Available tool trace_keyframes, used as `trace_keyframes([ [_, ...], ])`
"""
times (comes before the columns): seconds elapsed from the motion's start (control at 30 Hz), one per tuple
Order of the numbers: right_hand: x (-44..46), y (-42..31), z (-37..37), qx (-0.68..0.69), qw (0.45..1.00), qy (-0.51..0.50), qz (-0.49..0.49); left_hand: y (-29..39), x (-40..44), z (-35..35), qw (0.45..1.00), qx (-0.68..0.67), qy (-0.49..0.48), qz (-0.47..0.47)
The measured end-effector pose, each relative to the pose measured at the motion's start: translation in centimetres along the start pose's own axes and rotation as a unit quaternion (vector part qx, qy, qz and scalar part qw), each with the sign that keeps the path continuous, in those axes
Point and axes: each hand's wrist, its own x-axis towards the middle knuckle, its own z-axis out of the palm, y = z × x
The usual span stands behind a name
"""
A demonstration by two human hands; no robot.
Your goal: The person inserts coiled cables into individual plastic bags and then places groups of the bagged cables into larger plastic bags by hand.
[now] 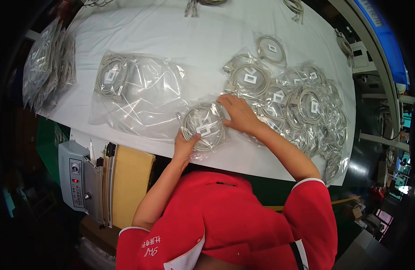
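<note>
While I stand near the worktop (194,40), I see at its left end a stack of bagged cables (47,72), which looks already finished. Next lies a large clear bag (155,85) with one coil (110,78) at its left side, inside or on top, I cannot tell; this seems only begun. Then the left hand (185,147) pinches a packed cable (203,119) by its near edge, and the right hand (239,114) is just beside, fingers spread. Rightmost, a big pile (315,108) seems left to handle.
</note>
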Motion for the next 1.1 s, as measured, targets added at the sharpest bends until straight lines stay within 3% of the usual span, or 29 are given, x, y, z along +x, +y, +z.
trace_keyframes([
  [0.03, 0.0, 0.4, 0.0, -0.001, 1.000, -0.001, -0.002, -0.4, 0.4, -0.3, 1.000, -0.002, 0.001, 0.001],
  [0.1, -0.5, 2.1, -0.2, -0.231, 0.968, 0.072, 0.068, -1.2, 1.3, -0.7, 0.995, -0.060, 0.011, -0.074],
  [0.13, -1.1, 3.3, -0.1, -0.232, 0.968, 0.072, 0.067, -1.2, 1.5, -0.7, 0.990, -0.087, 0.014, -0.113],
  [0.23, -1.9, 6.0, 0.0, -0.055, 0.984, 0.095, 0.138, 0.1, 1.7, -0.9, 0.980, -0.135, 0.027, -0.141],
  [0.27, -2.4, 5.8, 0.3, -0.053, 0.984, 0.094, 0.140, 0.4, 1.5, -1.1, 0.974, -0.156, 0.036, -0.159],
  [0.33, -1.6, 1.4, -1.2, 0.124, 0.960, 0.166, 0.188, 1.2, 1.4, -1.5, 0.961, -0.224, -0.001, -0.162],
  [0.4, -2.8, -1.7, 0.0, 0.150, 0.978, 0.108, 0.093, 1.7, 1.5, -1.4, 0.914, -0.361, -0.076, -0.166],
  [0.43, -3.0, -3.6, 0.0, 0.178, 0.983, 0.018, 0.034, 1.6, 1.6, -1.3, 0.915, -0.360, -0.078, -0.167],
  [0.47, -3.1, -4.7, -0.1, 0.205, 0.976, -0.074, -0.027, 1.5, 1.5, -1.2, 0.941, -0.292, -0.083, -0.153],
  [0.57, -2.0, -1.5, 0.3, 0.254, 0.951, -0.143, -0.102, 1.7, 0.8, -0.9, 0.984, -0.129, -0.063, -0.107],
  [0.6, -0.9, 0.5, 0.0, 0.211, 0.976, -0.059, 0.005, 1.6, 0.8, -0.7, 0.984, -0.128, -0.061, -0.109],
  [0.67, 1.1, 5.4, -1.7, -0.111, 0.994, 0.014, -0.001, 1.2, 0.7, -0.7, 0.980, -0.148, -0.039, -0.127],
  [0.73, 0.2, 9.9, -0.2, -0.244, 0.967, -0.070, 0.016, 1.3, 0.8, -0.8, 0.978, -0.157, -0.023, -0.136],
  [0.77, 0.4, 10.1, 0.0, -0.241, 0.968, -0.072, 0.014, 1.4, 0.7, -0.7, 0.976, -0.169, -0.024, -0.138],
  [0.87, 2.1, 9.8, 0.3, -0.070, 0.985, -0.071, 0.139, 1.7, 1.0, -0.5, 0.972, -0.191, -0.026, -0.136],
  [0.9, 3.2, 8.0, -0.5, -0.067, 0.986, -0.072, 0.134, 1.4, 1.2, -0.5, 0.976, -0.181, -0.009, -0.124],
  [0.97, 4.1, 3.0, -2.5, 0.020, 0.972, 0.048, 0.230, 0.8, 1.2, -0.3, 0.981, -0.162, 0.024, -0.106],
  [1.03, 4.5, -1.4, -4.6, 0.084, 0.953, -0.050, 0.286, 0.8, 1.1, 0.2, 0.978, -0.179, 0.036, -0.103],
  [1.1, 3.2, -3.6, -2.7, 0.230, 0.936, -0.090, 0.253, 0.7, 0.9, 1.2, 0.971, -0.209, 0.053, -0.102],
])
